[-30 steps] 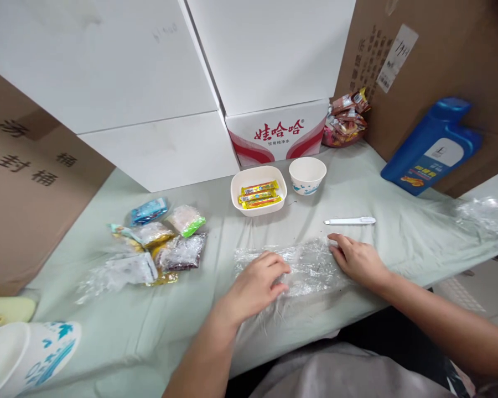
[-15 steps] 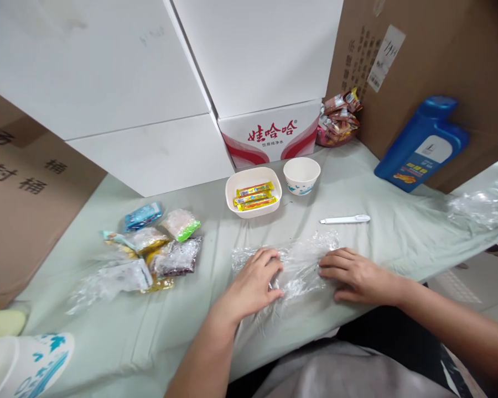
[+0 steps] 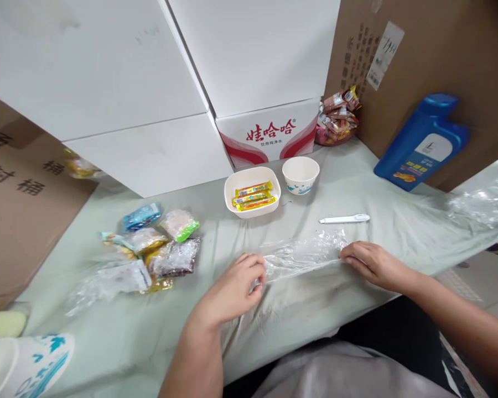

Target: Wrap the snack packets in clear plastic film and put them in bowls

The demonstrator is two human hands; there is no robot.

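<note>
A crumpled sheet of clear plastic wrap (image 3: 302, 255) lies stretched on the pale green table cloth (image 3: 357, 182) near the front edge. My left hand (image 3: 232, 288) is curled closed on its left end. My right hand (image 3: 371, 264) pinches the right end with closed fingers. The wrap is pulled into a narrow band between the two hands. A white pen-like tool (image 3: 344, 219) lies just beyond the wrap.
A white square dish (image 3: 252, 194) with yellow sachets and a white paper bowl (image 3: 300, 174) stand behind. Several small snack packets (image 3: 157, 249) lie at the left. A blue bottle (image 3: 421, 145) leans at the right. White and brown cartons wall the back. More wrap (image 3: 481, 207) lies far right.
The hands have moved apart and closed on the wrap's ends. The wrap, flat and wide before, is now drawn into a thin strip.
</note>
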